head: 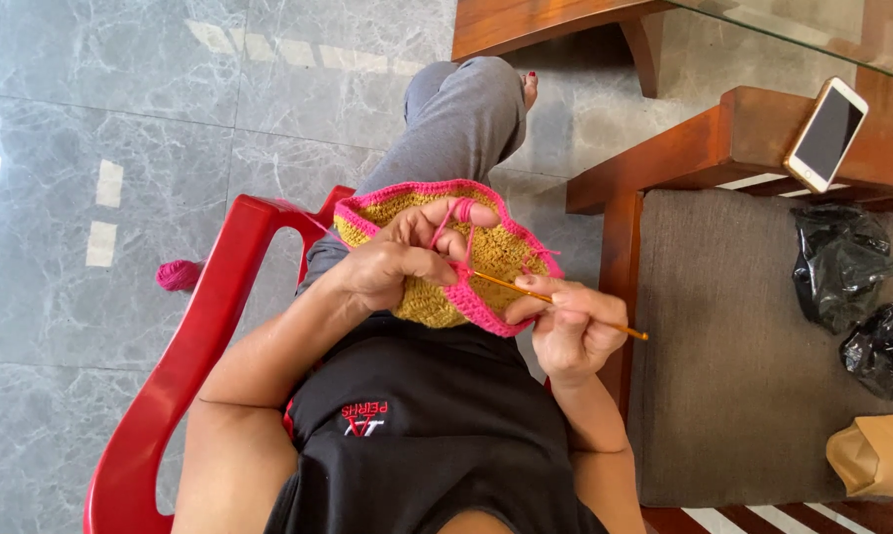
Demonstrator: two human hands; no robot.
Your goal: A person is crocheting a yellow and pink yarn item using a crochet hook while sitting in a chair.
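Pinching the yellow crochet piece (496,252) with pink yarn (458,220) looped over its fingers, the left hand (407,257) steadies it above the lap. The right hand (570,321) is closed around the crochet hook (555,299), whose tip meets the piece's pink border.

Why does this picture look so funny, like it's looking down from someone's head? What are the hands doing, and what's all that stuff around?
The camera sits on a person's head and looks down, so you see their own arms, lap and legs. There is no machine here, just two bare hands. The person sits in a red chair on a grey stone floor.

The left hand holds a round crochet piece, yellow with a pink edge, and pink yarn loops over its fingers. The right hand holds a thin crochet hook whose tip goes into the pink edge.

On the floor lies a pink yarn ball. To the person's right is a wooden seat with a grey cushion. On it lie two black bags and a brown paper bag. A phone rests on the wooden arm.
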